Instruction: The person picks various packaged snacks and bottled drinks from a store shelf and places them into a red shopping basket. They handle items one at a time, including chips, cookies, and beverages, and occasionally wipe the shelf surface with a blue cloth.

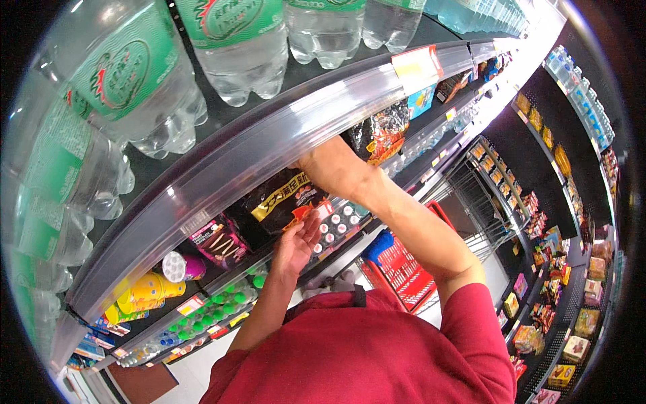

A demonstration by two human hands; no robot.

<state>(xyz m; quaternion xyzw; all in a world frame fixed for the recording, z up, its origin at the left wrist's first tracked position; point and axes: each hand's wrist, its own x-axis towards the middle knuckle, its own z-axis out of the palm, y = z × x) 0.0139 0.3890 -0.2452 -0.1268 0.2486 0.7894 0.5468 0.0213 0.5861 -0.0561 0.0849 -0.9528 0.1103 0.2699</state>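
A large black snack bag with a yellow band of printing stands on the shelf below the bottles. My right hand reaches in over its upper right corner. The shelf lip hides those fingertips, so their hold cannot be made out. Close to the bag's lower edge is my left hand, palm turned up and fingers loosely bent, with nothing visible in it. A pink and black snack packet lies left of the bag. Right of my right wrist sits another black and orange bag.
Clear bottles with green labels line the upper shelf behind its plastic price rail. Yellow tubs and a purple cup stand farther left. A red basket and wire cart are to my right, before another stocked shelf.
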